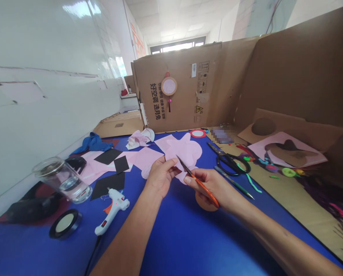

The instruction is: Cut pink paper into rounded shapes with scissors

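The fingers of my left hand (160, 176) pinched the near edge of a curvy-edged pink paper (188, 151), thumb uppermost, and held it raised in front of me, over the middle of the blue desk (171, 241). The fingers of my right hand (213, 186) were closed around the handles of the orange-handled scissors (203, 188). The dark blades pointed away from me and to the left, lying across the paper just beside my left thumb; whether they stood apart I could not tell. A round brown disc (206, 203) showed partly beneath my right hand.

Left of the hands: a white glue gun (112, 214) lay on the desk, its nozzle directed away from me, near several pieces of black paper (106, 185). Beyond its grip were a glass jar (76, 186) and, nearer to me, a round black-rimmed container (64, 224).

Right of the hands: black-handled scissors (233, 161) lay near a slim green pointed tool (239, 188).

Far side: a red-rimmed disc (198, 133) rested near the foot of an upright cardboard panel (223, 84), on which a round ornament (169, 86) hung with a tassel below it.
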`<state>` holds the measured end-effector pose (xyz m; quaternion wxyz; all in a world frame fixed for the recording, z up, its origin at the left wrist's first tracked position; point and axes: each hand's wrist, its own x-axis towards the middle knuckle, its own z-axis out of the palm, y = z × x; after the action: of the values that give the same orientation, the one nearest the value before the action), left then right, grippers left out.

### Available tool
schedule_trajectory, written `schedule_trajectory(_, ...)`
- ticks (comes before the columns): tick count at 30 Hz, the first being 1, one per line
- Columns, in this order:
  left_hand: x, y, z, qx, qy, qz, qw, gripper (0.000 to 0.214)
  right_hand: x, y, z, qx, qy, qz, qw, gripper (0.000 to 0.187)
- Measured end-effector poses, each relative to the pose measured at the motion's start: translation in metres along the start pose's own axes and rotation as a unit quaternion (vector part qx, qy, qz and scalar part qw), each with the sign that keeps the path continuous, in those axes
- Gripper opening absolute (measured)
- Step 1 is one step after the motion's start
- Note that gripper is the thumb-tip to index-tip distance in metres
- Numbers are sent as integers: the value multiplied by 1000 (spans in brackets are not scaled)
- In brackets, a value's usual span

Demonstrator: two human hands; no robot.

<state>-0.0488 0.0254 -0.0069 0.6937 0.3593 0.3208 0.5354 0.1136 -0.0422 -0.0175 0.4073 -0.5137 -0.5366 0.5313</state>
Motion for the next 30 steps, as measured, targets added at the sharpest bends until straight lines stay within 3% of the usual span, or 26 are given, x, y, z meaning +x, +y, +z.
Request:
schedule_trajectory(10, -1, 4, -2, 22, -14, -3, 1000, 29, 1, 3, -4, -2, -20, -33, 999, 50)
schedule_trajectory(30, 0, 9, -7, 50, -49, -12, 998, 27, -3, -5, -3, -23, -15, -32, 999, 54)
